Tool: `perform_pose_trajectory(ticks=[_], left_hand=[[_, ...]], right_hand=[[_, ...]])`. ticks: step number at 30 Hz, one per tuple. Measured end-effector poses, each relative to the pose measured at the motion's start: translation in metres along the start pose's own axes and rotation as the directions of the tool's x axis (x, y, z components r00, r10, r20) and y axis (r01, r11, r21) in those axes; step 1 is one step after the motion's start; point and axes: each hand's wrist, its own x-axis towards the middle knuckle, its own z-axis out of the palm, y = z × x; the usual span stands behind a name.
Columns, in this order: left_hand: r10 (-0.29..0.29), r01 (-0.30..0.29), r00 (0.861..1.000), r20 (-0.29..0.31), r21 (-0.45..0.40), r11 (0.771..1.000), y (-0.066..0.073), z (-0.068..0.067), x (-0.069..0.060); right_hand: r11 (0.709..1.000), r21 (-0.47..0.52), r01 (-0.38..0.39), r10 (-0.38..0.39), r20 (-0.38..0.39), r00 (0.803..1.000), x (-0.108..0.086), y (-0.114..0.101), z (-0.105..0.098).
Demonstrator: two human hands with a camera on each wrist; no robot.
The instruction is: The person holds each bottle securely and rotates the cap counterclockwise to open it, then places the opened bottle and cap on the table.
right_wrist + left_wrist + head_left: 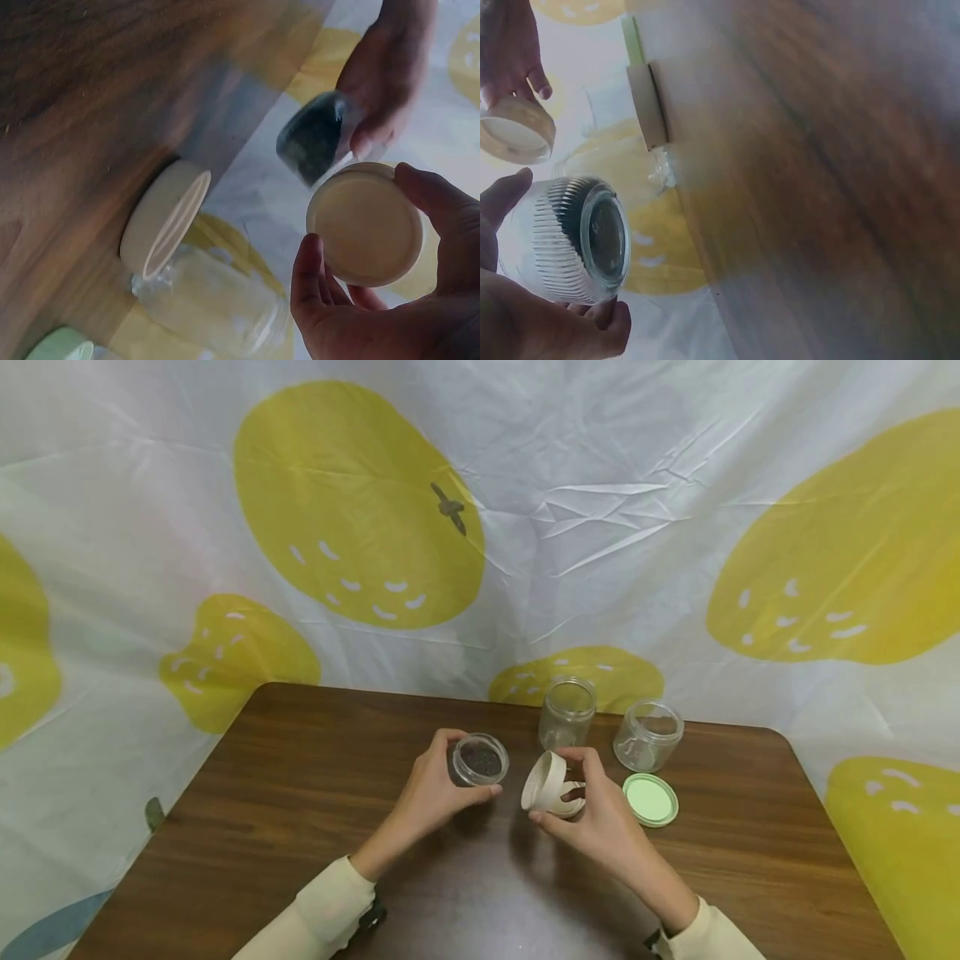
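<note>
My left hand point(438, 785) grips a clear glass jar point(480, 760) with dark contents in the bottom. Its mouth has no lid, and ribbed sides show on the jar point(559, 240) in the left wrist view. Just to the right, my right hand point(596, 806) pinches a cream lid point(365, 225) by its rim between thumb and fingers. That lid is tilted on edge, with its hollow side toward the jar. A second cream lid point(165, 217) lies on the table below my right hand, partly hidden by it in the head view. Jar and held lid are apart.
Two more clear jars without lids stand at the back of the brown table point(300, 760): a taller jar point(567, 714) and a shorter jar point(648, 735). A green lid point(650, 800) lies before the shorter one. Behind hangs a fruit-print cloth point(585, 568).
</note>
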Motion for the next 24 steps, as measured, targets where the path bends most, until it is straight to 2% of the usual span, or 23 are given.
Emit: perform_pose_trajectory(ticks=[7,19,24], left_hand=[[-0.043,0.043,0.999,-0.01,-0.012,0.999,-0.006,0.002,0.012],[-0.102,0.101,0.994,-0.031,-0.03,0.994,-0.009,0.004,0.029],[-0.142,0.141,0.99,-0.022,-0.041,0.989,-0.011,0.007,0.037]], right_hand=[[0.997,-0.044,-0.064,0.065,0.029,0.997,0.001,-0.004,0.019],[0.99,-0.107,-0.087,0.09,0.024,0.996,0.01,-0.003,0.041],[0.989,-0.105,-0.105,0.108,0.025,0.994,0.015,-0.002,0.046]])
